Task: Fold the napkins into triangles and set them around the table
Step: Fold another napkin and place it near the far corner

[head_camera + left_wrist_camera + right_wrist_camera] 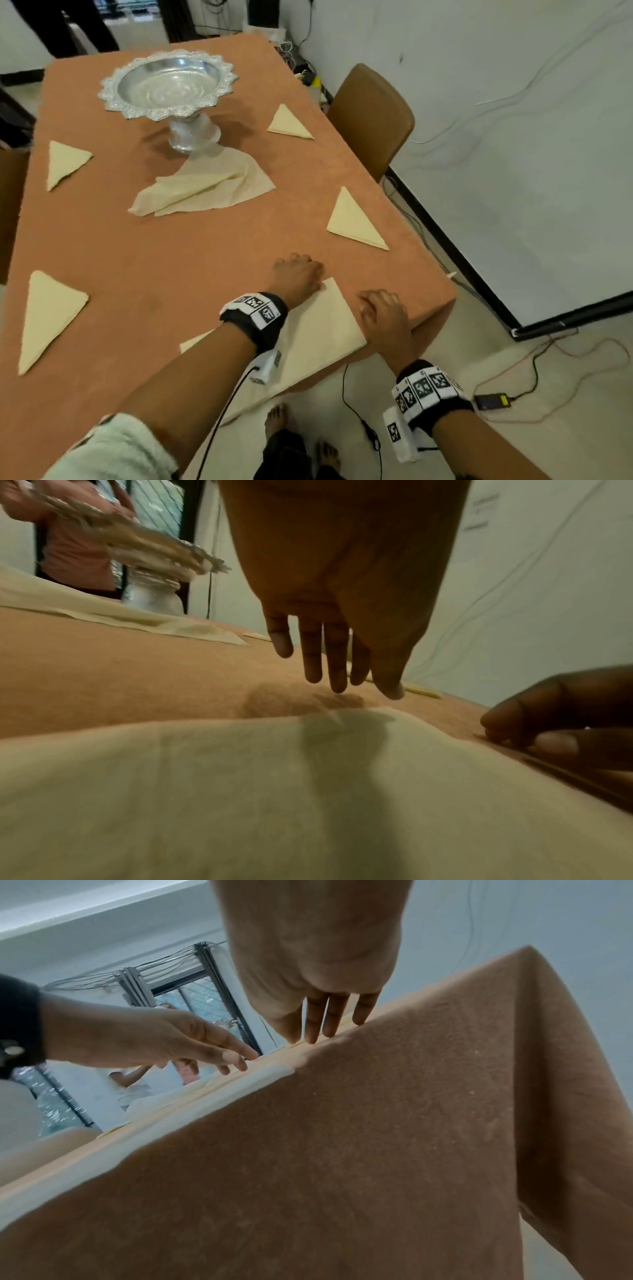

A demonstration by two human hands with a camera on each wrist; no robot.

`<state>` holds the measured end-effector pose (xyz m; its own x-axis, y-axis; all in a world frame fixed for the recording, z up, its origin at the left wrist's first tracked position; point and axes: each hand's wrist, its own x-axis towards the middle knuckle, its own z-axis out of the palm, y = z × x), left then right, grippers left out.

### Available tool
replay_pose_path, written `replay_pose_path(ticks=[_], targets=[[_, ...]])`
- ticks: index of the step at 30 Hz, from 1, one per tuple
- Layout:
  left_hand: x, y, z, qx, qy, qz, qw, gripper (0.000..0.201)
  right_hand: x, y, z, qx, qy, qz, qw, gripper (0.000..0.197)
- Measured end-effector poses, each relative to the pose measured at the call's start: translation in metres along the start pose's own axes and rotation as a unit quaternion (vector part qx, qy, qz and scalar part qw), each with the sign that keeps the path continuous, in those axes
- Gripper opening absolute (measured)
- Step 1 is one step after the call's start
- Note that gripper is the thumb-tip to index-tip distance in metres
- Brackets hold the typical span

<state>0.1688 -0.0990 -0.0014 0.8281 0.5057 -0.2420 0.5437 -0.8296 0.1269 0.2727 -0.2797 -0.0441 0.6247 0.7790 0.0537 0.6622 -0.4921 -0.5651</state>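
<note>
Napkins everywhere on this one. The napkin being worked lies at the near right corner of the table, partly hanging over the near edge, and both hands are on it. 4 folded triangles already sit around the edges: far right, mid right, far left and near left. An unfolded napkin lies crumpled in the middle, right at the foot of a silver pedestal bowl.

Head view gives the whole layout plus a brown chair by the right side, but the knuckles hide what the fingertips are doing. The left wrist view fills that in: left hand has fingers straight and close together, pointing down at the tablecloth just past the napkin's far corner, tips hovering a bit above it as far as I can tell. That same view catches the right hand at the edge, fingers bent down onto the napkin's border. The right wrist view looks up from below the table edge and shows the right hand with fingers straight, side by side, tips resting along the napkin edge. So I can't tell whether it's pinching or only pressing.

Left forearm crosses over the napkin; right wrist hangs off the table side.
</note>
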Motion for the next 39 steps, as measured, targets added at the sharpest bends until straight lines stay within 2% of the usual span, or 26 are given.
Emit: replay_pose_path(ticks=[4, 7, 10, 13, 16, 18, 21, 23, 25, 27, 29, 31, 33, 36, 39], targets=[[0.015, 0.009, 0.008, -0.055, 0.011, 0.003, 0.998, 0.028, 0.0, 0.002, -0.004, 0.02, -0.006, 0.047, 0.999, 0.021], [0.019, 0.009, 0.011, -0.104, -0.005, 0.035, 0.994, 0.01, 0.003, 0.0, -0.006, 0.024, -0.034, 0.063, 0.997, 0.026], [0.022, 0.0, 0.009, -0.168, -0.005, 0.033, 0.985, 0.004, 0.014, -0.012, -0.006, 0.038, -0.086, 0.074, 0.993, 0.038], [0.023, -0.007, 0.009, -0.195, -0.003, 0.036, 0.98, 0.007, 0.022, -0.017, -0.003, 0.053, -0.101, 0.095, 0.989, 0.041], [0.023, -0.002, 0.01, -0.142, -0.02, 0.075, 0.987, 0.038, 0.021, -0.016, -0.004, 0.086, -0.076, 0.124, 0.986, 0.036], [0.023, 0.003, 0.012, -0.12, -0.026, 0.078, 0.989, 0.035, 0.018, -0.015, -0.004, 0.091, -0.067, 0.127, 0.985, 0.034], [0.028, 0.002, 0.011, -0.17, -0.054, 0.048, 0.983, 0.019, 0.012, -0.01, -0.001, 0.092, -0.057, 0.115, 0.988, 0.036], [0.03, 0.0, 0.008, -0.181, -0.067, 0.065, 0.979, 0.014, 0.009, -0.01, -0.002, 0.079, -0.067, 0.111, 0.988, 0.039], [0.028, -0.001, 0.004, -0.186, -0.064, 0.103, 0.975, 0.01, 0.008, -0.014, -0.006, 0.064, -0.109, 0.107, 0.986, 0.049], [0.023, -0.004, -0.003, -0.209, -0.046, 0.123, 0.969, 0.018, 0.009, -0.02, -0.01, 0.061, -0.169, 0.083, 0.98, 0.057], [0.017, -0.012, -0.012, -0.249, -0.022, 0.113, 0.962, 0.027, 0.012, -0.021, -0.014, 0.085, -0.203, 0.072, 0.973, 0.044], [0.011, -0.023, -0.021, -0.295, 0.002, 0.082, 0.952, 0.02, 0.019, -0.02, -0.023, 0.089, -0.229, 0.073, 0.966, 0.024], [0.006, -0.036, -0.029, -0.326, 0.03, 0.05, 0.944, 0.017, 0.03, -0.022, -0.032, 0.089, -0.236, 0.072, 0.965, 0.013], [0.002, -0.056, -0.035, -0.323, 0.064, 0.01, 0.944, 0.019, 0.056, -0.033, -0.042, 0.111, -0.227, 0.064, 0.965, 0.004], [0.003, -0.081, -0.04, -0.348, 0.091, -0.04, 0.932, 0.017, 0.097, -0.057, -0.043, 0.055, -0.261, 0.028, 0.963, 0.005]])
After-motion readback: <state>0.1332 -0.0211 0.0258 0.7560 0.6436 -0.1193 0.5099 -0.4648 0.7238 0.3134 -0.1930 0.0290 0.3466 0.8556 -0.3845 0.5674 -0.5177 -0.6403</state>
